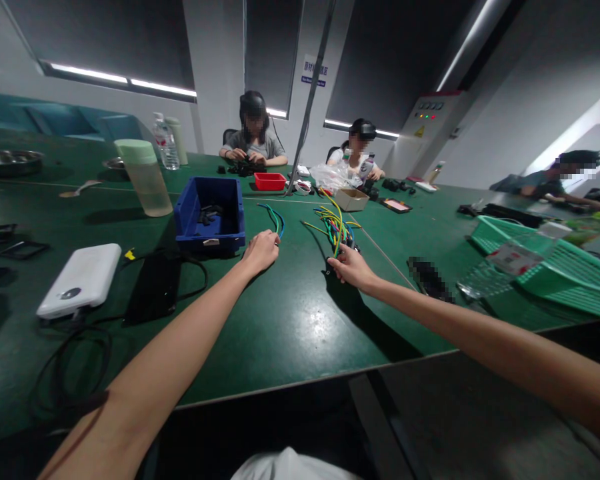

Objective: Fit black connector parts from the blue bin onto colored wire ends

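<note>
Two bare forearms reach across a green table. The right hand has its grip closed on a yellow wire near a small black end piece, beside a loose pile of wires in yellow, green, blue and red. The left hand rests with curled fingers at the near ends of a few blue and green wires, lying apart from the pile; whether its grip is pinching them I cannot tell (the fingers hide the ends). Just left of that hand stands a blue bin holding small black parts. Farther left are a white power bank and a flat black device. A green basket sits at right, and two people sit across the table.
</note>
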### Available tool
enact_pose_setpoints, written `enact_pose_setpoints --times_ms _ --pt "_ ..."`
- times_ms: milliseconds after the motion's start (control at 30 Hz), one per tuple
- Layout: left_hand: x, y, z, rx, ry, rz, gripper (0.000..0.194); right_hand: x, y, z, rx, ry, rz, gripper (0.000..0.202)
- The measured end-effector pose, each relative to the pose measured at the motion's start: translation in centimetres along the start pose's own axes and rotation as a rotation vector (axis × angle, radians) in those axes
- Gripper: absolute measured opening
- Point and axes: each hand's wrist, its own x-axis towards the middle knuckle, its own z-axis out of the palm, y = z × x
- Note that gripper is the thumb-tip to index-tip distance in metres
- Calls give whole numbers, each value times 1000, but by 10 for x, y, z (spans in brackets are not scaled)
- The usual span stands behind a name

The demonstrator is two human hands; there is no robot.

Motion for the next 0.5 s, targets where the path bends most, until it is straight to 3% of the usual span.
enact_pose_setpoints --times_ms 300,500 --pt "-1 0 0 -21 -7 -14 25 28 -6 -46 -229 -3 18 22" --pt "0 0 -1 -17 -2 0 23 46 -4 -65 -348 16 91 25"
